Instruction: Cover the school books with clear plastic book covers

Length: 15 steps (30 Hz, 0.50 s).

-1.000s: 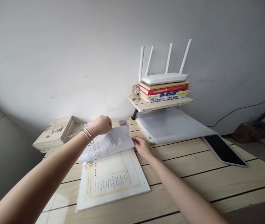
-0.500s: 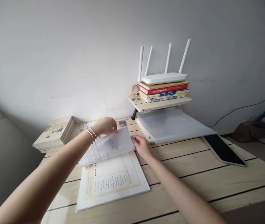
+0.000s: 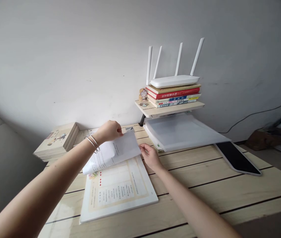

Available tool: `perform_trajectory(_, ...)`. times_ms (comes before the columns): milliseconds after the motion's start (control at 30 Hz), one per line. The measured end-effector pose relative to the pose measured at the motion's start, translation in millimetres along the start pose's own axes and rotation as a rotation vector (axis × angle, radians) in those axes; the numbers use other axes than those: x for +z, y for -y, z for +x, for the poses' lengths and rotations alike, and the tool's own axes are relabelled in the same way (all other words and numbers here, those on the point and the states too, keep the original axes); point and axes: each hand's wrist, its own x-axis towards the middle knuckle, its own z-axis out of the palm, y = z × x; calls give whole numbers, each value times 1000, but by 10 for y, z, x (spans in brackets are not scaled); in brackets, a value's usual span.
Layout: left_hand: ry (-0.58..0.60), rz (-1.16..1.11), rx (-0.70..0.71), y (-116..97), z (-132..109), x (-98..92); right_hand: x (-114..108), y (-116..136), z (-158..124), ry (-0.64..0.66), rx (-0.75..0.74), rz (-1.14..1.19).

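An open book (image 3: 120, 195) lies on the wooden table, its lower page printed with columns of text, a pale yellow border and red dots. A raised page (image 3: 124, 148) curls over its upper part, with text showing on it. My left hand (image 3: 111, 131), with two bracelets on the wrist, has its fingers closed on the page's far edge. My right hand (image 3: 150, 155) pinches the page's right edge near the corner. Under the left hand, a small grey corner (image 3: 129, 129) peeks out; I cannot tell what it belongs to.
Stacked books (image 3: 58, 138) stand at the back left against the wall. A small shelf (image 3: 175, 110) carries several books (image 3: 175, 94), a white router (image 3: 175, 81) and a figurine (image 3: 143, 95). Clear plastic sheets (image 3: 180, 132) lie beneath it, beside a dark tablet-like device (image 3: 238, 158).
My left hand has shifted slightly up and left, and the raised page lies flatter toward the back. My right hand stays at the page's right edge. The view has shifted a little.
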Motion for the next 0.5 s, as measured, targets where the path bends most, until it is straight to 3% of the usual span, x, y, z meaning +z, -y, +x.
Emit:
perform_trajectory(333,-86,78,-41,-44,24,-45,-137,26,-41,56,-22,-80)
perform_trajectory(500,-94,46,81,-105,-2,-20,-105,170,1,-8,87,212)
